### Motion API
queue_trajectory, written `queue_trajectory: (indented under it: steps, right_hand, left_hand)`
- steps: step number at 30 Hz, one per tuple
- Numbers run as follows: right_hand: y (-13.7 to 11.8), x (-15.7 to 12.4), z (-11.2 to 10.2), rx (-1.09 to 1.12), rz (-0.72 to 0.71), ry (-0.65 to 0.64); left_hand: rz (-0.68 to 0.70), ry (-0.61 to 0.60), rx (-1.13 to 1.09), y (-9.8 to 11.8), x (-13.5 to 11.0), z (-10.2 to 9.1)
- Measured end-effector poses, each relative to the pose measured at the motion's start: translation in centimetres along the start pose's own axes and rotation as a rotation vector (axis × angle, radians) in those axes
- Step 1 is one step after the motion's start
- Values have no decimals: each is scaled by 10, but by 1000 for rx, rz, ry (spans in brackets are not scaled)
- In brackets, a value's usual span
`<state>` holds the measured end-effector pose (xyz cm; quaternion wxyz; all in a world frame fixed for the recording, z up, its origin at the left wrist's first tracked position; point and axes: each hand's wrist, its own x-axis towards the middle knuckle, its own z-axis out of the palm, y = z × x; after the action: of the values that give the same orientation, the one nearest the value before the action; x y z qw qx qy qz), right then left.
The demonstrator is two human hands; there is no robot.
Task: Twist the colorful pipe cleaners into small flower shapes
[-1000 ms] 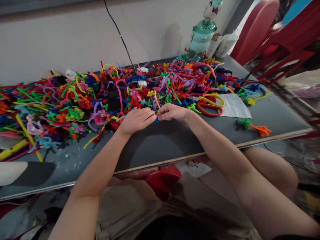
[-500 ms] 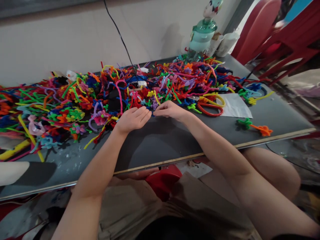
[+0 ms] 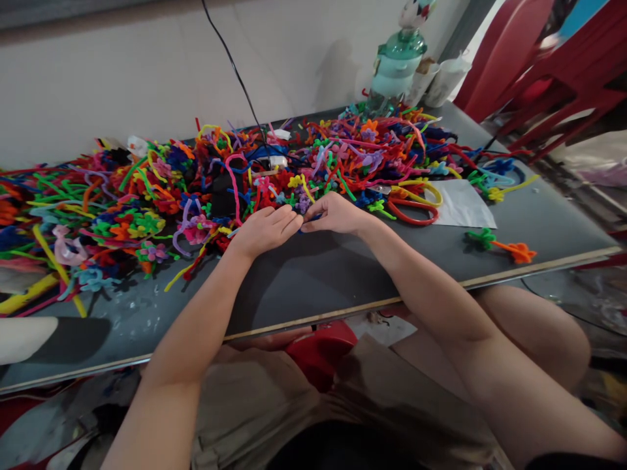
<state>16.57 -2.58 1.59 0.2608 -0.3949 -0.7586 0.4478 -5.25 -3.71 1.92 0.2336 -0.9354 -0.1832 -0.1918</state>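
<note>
In the middle of the table, my left hand (image 3: pixel 268 230) and my right hand (image 3: pixel 336 214) meet at the fingertips. A bit of blue pipe cleaner (image 3: pixel 301 230) shows between them, mostly covered by the fingers. My right thumb and forefinger pinch it. The left fingers are pressed together around its other side, with the left thumb out of sight. Just behind the hands spreads a heap of coloured pipe cleaners (image 3: pixel 337 153), some bent into flowers.
Scissors with red and yellow handles (image 3: pixel 414 210) lie right of my hands, beside a white packet (image 3: pixel 463 203). Nearer the edge is a green and orange pipe-cleaner piece (image 3: pixel 504 247). A green-lidded bottle (image 3: pixel 396 68) and paper cups (image 3: pixel 447 81) stand at the back. Red chairs (image 3: pixel 509 52) are at right.
My hands have drawn closer together, the left shifting slightly right so its fingertips reach the right hand's. The blue piece is still between them. Nothing else has moved noticeably.
</note>
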Motion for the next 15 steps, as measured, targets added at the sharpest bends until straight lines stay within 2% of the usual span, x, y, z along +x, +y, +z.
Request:
queue_trajectory:
  steps: [3, 5, 8, 10, 12, 13, 15]
  right_hand:
    - [-5, -1, 2, -128, -24, 105]
    - [-10, -2, 6, -220, -49, 187]
    - [-15, -3, 11, -338, -57, 288]
    - [-14, -3, 12, -357, -55, 311]
    - [-10, -2, 10, -296, -56, 280]
    - [-7, -1, 7, -245, -54, 259]
    - [-1, 0, 2, -141, -48, 233]
  left_hand:
    - [-133, -37, -30, 7, 4, 2]
    - [-343, -18, -162, 12, 7, 6]
    - [-753, 19, -580, 17, 11, 13]
    - [-966, -15, -912, 17, 12, 18]
    - [-1031, -53, -1104, 15, 12, 20]
    - [-1008, -43, -1113, 14, 11, 20]
    - [-897, 38, -977, 12, 8, 19]
